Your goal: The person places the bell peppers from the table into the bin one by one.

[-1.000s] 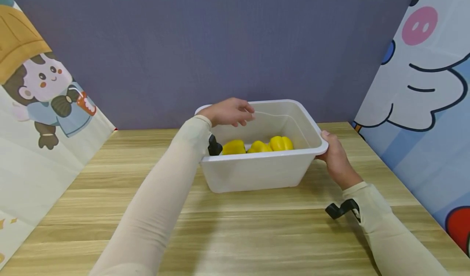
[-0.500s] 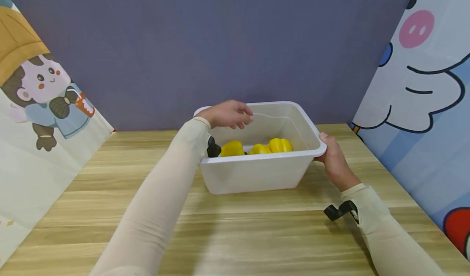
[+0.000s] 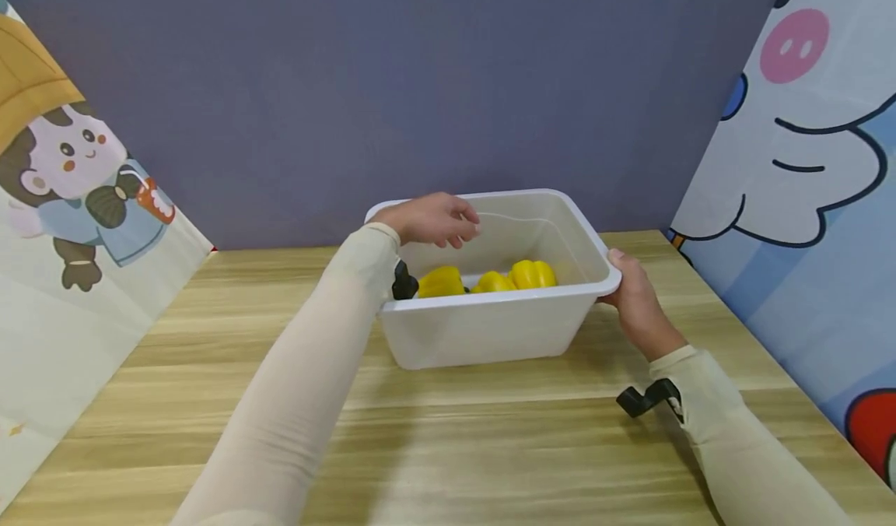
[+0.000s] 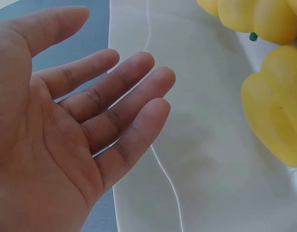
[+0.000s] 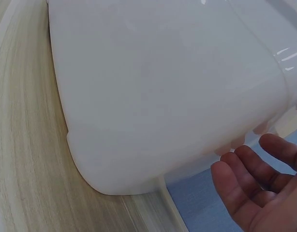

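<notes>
My left hand (image 3: 435, 221) hovers over the left part of a white plastic bin (image 3: 483, 327), its fingers loosely extended and holding nothing. In the left wrist view the palm and the spread fingers (image 4: 147, 121) show apart from the yellow bell peppers (image 4: 279, 108). At the bin's right end my right hand (image 3: 635, 304) grips the rim, thumb on top and the other fingers underneath. The right wrist view shows those curled fingers (image 5: 228, 181) by the bin's outer wall. Inside the bin lie a left pepper (image 3: 441, 282) and two more peppers (image 3: 533, 274), partly hidden by the front wall.
The bin stands on a wood-grain table (image 3: 504, 448). Behind it rises a grey-blue wall panel (image 3: 434, 82). Cartoon-printed panels stand at the left (image 3: 91, 176) and right (image 3: 798, 145). Black wrist mounts sit at both cuffs, the left one near the bin's front rim.
The head view shifts slightly. Both hands keep their places at the bin, and the peppers stay where they lie.
</notes>
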`<state>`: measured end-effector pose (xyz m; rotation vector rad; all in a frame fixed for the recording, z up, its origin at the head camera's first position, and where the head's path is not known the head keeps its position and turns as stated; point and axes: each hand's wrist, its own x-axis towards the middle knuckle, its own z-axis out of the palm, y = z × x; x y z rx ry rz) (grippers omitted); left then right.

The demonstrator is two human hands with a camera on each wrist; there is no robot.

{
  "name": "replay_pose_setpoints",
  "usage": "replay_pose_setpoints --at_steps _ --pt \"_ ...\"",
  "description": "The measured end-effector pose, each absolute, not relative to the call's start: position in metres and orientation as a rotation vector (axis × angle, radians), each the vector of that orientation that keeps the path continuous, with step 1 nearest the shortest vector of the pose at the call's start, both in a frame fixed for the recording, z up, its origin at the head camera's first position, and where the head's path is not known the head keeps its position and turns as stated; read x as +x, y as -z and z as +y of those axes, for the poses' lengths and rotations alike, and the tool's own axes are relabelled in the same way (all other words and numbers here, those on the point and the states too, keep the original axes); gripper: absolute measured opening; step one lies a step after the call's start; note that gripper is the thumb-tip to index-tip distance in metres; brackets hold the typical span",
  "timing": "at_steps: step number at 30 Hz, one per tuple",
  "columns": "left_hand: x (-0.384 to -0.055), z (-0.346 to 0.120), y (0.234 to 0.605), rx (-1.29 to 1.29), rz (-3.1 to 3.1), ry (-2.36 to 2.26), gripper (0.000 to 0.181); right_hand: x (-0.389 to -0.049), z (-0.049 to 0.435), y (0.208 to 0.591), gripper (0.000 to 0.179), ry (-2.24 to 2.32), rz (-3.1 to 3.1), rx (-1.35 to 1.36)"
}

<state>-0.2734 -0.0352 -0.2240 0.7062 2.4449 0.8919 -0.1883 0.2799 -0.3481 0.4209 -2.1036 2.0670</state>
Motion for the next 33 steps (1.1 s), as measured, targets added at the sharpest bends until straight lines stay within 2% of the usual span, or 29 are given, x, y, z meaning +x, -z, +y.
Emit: replay_pose_setpoints --at_steps 8,25,33 --pt "-0.274 -0.044 0.221 0.693 2.436 -0.99 0.044 -0.191 0.276 0.349 0.04 -2.088 -2.067 0.423" --pt "-0.262 -0.049 0.204 0.71 2.417 -1.112 0.035 -0.189 0.275 0.349 0.039 -2.065 -2.057 0.443" --pt "-0.255 -0.058 0.19 0.747 2.417 -1.137 0.038 -0.188 0.278 0.349 0.046 -2.026 -2.112 0.439"
